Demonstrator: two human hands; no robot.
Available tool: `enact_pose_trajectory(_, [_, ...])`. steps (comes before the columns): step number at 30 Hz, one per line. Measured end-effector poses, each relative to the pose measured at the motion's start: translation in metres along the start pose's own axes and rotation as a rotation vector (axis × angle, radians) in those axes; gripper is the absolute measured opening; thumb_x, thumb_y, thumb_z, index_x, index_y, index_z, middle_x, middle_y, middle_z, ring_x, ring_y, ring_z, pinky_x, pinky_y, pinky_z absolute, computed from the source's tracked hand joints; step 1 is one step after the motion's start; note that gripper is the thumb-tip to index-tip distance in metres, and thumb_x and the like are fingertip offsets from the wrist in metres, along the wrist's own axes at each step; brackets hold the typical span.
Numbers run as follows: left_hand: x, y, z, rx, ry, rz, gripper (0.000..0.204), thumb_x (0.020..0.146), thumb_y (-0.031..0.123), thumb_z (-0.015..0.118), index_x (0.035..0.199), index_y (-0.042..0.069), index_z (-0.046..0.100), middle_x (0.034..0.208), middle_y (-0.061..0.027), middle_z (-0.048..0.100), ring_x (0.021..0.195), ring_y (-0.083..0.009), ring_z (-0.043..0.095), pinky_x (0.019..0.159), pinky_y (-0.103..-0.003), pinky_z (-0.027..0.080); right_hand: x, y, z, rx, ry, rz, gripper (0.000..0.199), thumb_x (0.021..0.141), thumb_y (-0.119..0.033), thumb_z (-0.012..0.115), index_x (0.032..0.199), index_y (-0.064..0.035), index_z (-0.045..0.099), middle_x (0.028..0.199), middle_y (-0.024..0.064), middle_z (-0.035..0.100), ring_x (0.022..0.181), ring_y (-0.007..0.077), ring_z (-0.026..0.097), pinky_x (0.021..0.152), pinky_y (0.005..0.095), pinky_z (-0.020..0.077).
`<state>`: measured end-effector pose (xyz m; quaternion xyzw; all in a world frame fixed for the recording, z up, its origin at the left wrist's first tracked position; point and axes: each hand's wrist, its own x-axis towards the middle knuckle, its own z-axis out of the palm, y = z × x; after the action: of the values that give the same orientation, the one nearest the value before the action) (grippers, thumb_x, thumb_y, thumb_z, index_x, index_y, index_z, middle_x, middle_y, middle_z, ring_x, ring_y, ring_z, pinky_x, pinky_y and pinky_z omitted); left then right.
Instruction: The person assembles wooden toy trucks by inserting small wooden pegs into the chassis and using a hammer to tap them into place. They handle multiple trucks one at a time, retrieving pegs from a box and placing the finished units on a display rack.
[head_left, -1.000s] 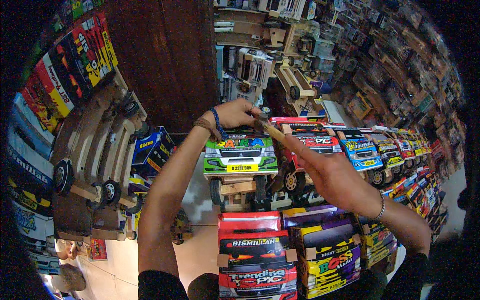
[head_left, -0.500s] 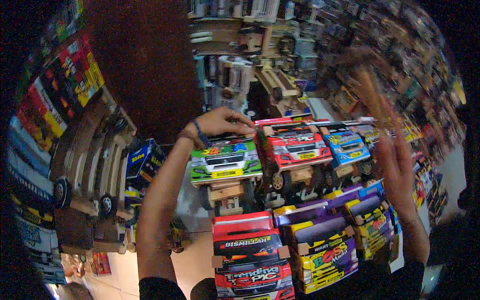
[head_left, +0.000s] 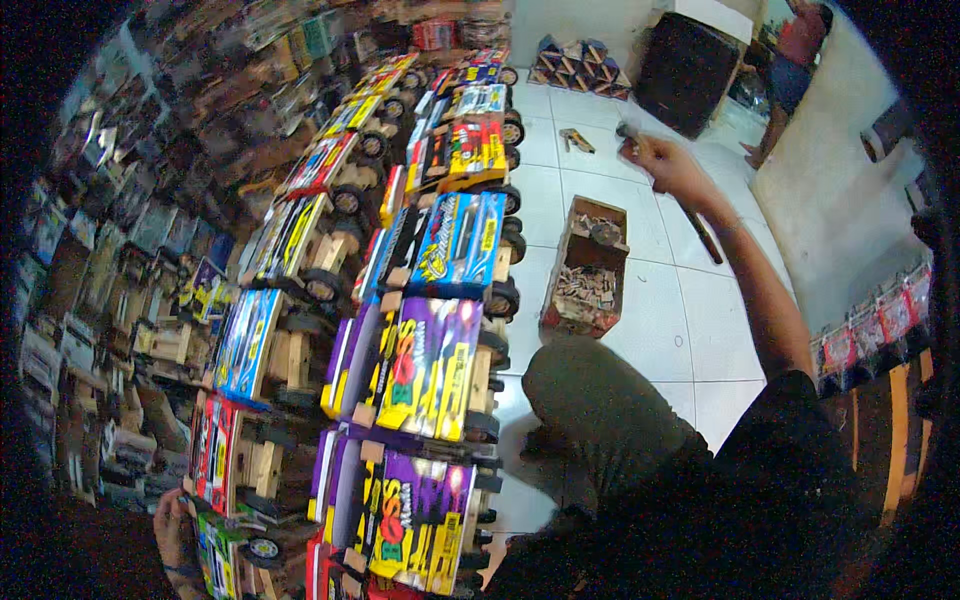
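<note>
My left hand is low at the left edge, gripping a wooden toy truck with a green and yellow printed body at the near end of a row of such trucks. My right hand is stretched out far over the white tiled floor, fingers curled around something small and dark that is too blurred to name. Purple and yellow toy trucks stand between my two arms. A dark stick lies on the floor under my right forearm.
Long rows of colourful wooden toy trucks run away from me. An open wooden box of small wooden pieces sits on the tiles by my bent knee. A black box and another person are at the far right. Hanging packets line the right wall.
My view has swung to the right, from the shelves to the floor. My right hand left the trucks and reached far out over the tiles. My left hand stays on the green truck.
</note>
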<state>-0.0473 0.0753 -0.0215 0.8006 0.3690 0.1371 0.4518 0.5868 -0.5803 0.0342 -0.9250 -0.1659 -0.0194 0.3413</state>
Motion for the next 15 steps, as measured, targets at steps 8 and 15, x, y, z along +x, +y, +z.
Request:
enact_pose_trajectory(8, [-0.008, -0.004, -0.034, 0.083, 0.077, -0.126, 0.032, 0.103, 0.028, 0.054, 0.124, 0.004, 0.058, 0.122, -0.0078, 0.058, 0.11, -0.0195, 0.055, 0.095, -0.034, 0.047, 0.08, 0.24, 0.121, -0.642, -0.065, 0.219, 0.04, 0.088, -0.043, 0.063, 0.095, -0.0047, 0.074, 0.099, 0.0212, 0.073, 0.092, 0.0369, 0.072, 0.081, 0.0474, 0.0572])
enact_pose_trajectory(15, [-0.042, 0.038, -0.045, 0.211, -0.088, -0.422, 0.059, 0.108, 0.043, 0.032, 0.158, 0.013, 0.024, 0.163, -0.0142, 0.021, 0.146, -0.0331, 0.029, 0.106, -0.051, 0.041, 0.104, 0.296, 0.166, -0.772, -0.139, 0.276, 0.032, 0.092, -0.038, 0.061, 0.099, -0.009, 0.074, 0.101, 0.0158, 0.074, 0.092, 0.0307, 0.073, 0.076, 0.0437, 0.0587])
